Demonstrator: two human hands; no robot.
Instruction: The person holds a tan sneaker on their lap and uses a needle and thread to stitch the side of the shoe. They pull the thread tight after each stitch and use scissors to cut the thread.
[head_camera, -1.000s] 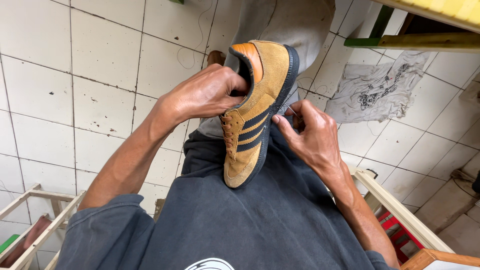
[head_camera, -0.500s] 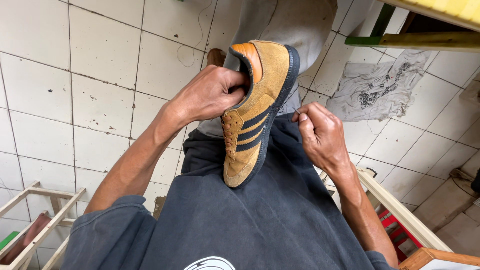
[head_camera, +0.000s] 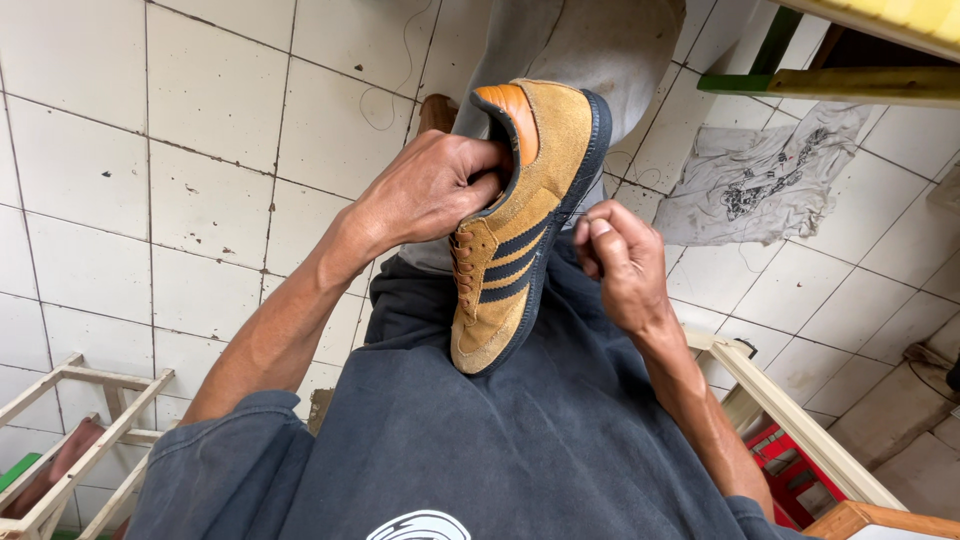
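A tan suede sneaker (head_camera: 525, 215) with dark blue side stripes, a dark sole and an orange heel tab rests toe-down on my lap. My left hand (head_camera: 430, 190) grips its upper, fingers tucked into the shoe opening. My right hand (head_camera: 620, 265) is beside the sole edge, fingertips pinched together close to the dark rim; what it pinches is too thin to make out. My dark grey shirt (head_camera: 480, 440) fills the bottom of the view.
White floor tiles (head_camera: 210, 110) lie all around. A printed grey cloth (head_camera: 765, 185) lies on the floor at right. Pale wooden frames stand at lower left (head_camera: 70, 440) and lower right (head_camera: 800, 420), the latter with a red item (head_camera: 790, 475) under it. A green-and-yellow bench edge (head_camera: 840, 80) is at top right.
My right hand has moved outward from the shoe's side and closed into a pinch near the sole edge. The left hand and the shoe have hardly shifted.
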